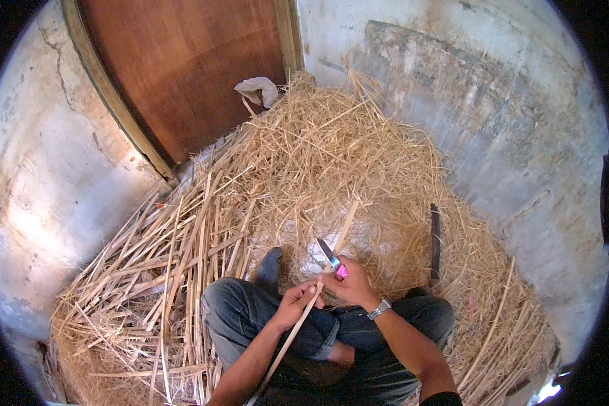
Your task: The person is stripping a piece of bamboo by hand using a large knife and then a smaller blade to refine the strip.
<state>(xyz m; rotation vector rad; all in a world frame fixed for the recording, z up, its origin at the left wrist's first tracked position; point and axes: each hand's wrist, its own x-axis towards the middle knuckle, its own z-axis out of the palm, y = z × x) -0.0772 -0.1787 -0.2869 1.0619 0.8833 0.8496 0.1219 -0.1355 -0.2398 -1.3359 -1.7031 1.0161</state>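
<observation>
Hands, two, bare, seen on my head-camera feed. Left hand (296,303): fingertips pinching a long pale strip (287,344) just below the right hand. Right hand (352,283): fingers curled around the pink handle of a knife (328,252), its blade pointing up and to the left. I cannot tell whether the blade touches the strip.

Strip, one, flat and narrow: held in front of the lap, its upper part reaching past the right hand over the shavings, its lower part slanting down beside the left forearm to the lower edge of my view.

Wristwatch (380,309), one, silver-toned — on the right wrist. Dark jeans (237,311), worn by the seated person, legs folded. Grey sock (268,267), one, showing beyond the left knee.

Loose strips (189,250), many, crisscrossed on the left. Shavings (358,149), a broad straw-coloured heap, ahead and to the right. Dark narrow bar (435,243), one, lying on the heap beyond the right knee — I cannot make out its kind. Whitish bag (259,90), crumpled, at the foot of a brown door (189,68). Stained wall (453,101), behind the heap.
</observation>
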